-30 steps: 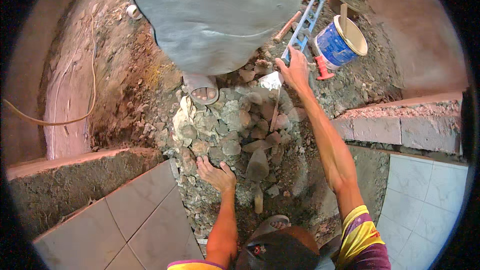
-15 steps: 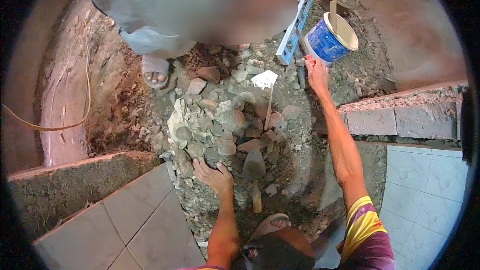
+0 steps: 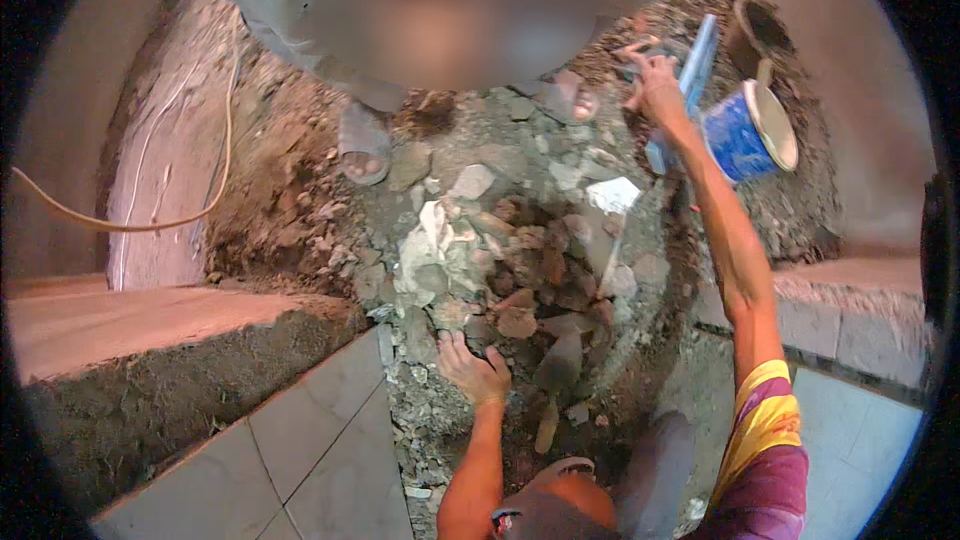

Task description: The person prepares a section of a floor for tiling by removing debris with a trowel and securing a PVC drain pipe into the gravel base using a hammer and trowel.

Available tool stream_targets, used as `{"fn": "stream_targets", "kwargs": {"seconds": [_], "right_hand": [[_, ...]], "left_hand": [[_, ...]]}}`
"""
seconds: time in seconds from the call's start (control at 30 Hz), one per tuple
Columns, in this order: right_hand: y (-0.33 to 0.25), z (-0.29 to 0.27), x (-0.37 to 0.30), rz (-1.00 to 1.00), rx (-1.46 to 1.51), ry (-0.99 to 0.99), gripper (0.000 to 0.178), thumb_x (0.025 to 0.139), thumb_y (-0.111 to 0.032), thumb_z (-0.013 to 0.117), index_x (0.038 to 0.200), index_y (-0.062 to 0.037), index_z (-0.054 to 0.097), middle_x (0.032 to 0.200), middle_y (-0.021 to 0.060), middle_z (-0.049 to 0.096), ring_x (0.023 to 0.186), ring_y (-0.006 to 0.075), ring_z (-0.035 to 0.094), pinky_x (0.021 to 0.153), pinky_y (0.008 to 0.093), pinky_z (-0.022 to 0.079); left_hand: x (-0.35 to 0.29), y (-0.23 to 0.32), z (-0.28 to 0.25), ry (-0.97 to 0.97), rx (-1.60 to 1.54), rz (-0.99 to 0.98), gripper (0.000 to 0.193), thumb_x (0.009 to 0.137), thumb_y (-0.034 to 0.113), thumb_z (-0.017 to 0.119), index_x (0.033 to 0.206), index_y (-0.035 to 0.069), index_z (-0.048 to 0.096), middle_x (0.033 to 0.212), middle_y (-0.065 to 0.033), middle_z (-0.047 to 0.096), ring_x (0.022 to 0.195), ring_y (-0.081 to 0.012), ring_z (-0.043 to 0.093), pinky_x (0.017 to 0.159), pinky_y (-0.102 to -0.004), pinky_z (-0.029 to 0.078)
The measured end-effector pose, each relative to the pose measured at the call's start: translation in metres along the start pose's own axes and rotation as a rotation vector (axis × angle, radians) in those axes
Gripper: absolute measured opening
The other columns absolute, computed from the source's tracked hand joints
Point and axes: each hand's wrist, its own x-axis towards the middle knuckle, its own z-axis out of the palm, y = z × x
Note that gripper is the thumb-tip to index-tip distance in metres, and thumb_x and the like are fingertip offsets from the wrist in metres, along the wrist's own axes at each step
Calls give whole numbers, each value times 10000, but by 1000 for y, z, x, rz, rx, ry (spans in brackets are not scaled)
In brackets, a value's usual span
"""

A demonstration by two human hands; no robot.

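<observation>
My left hand (image 3: 474,372) rests on the rubble (image 3: 515,322), palm down with its fingers apart, holding nothing I can see. Close to its right lies a trowel (image 3: 560,360) with a wooden handle. My right hand (image 3: 658,88) reaches far forward, fingers spread over the loose soil near the other person. Small things under its fingertips are blurred, and no held thing is plain. Just right of that hand stands a light blue spirit level (image 3: 698,65), partly hidden by my wrist. Beside it, a blue and white bucket (image 3: 738,140) is tilted, with a stick at its rim.
Another person in grey clothing (image 3: 270,0) is at the far side, with sandalled feet (image 3: 365,145) on the rubble. A white flat piece (image 3: 614,195) lies by a thin stick. A cable (image 3: 225,150) hangs left. Low walls (image 3: 200,360) and tiles (image 3: 330,440) border the trench.
My right hand has left the red thing near the bucket and moved forward, past the spirit level. My left hand stays on the rubble. The view has shifted, and the other person leans closer.
</observation>
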Motion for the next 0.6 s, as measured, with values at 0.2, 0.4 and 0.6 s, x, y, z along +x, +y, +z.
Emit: {"fn": "stream_targets", "kwargs": {"seconds": [0.2,0.4,0.6], "right_hand": [[41,116,63,268,-11,-331,573,1095,-450,476,1634,-265,418,1371,295,592,1297,525,570,1111,894,59],[69,152,83,298,-205,-352,671,1081,-504,467,1641,-145,378,1439,315,576,1399,502,505,1178,822,71],[76,142,91,375,-421,-150,797,1067,-559,458,1647,-26,338,1507,335,559,1501,479,440,1246,750,83]], "left_hand": [[-13,-23,14,-34,81,-27,718,1020,465,532,1510,-49,422,1600,-306,403,1475,-533,356,1235,-655,233],[-16,-21,23,47,63,36,674,1029,424,524,1512,-34,421,1613,-282,386,1483,-511,350,1239,-655,237],[-16,-6,23,54,93,20,694,1039,430,524,1536,-42,412,1623,-307,381,1492,-513,351,1243,-671,232]]}}
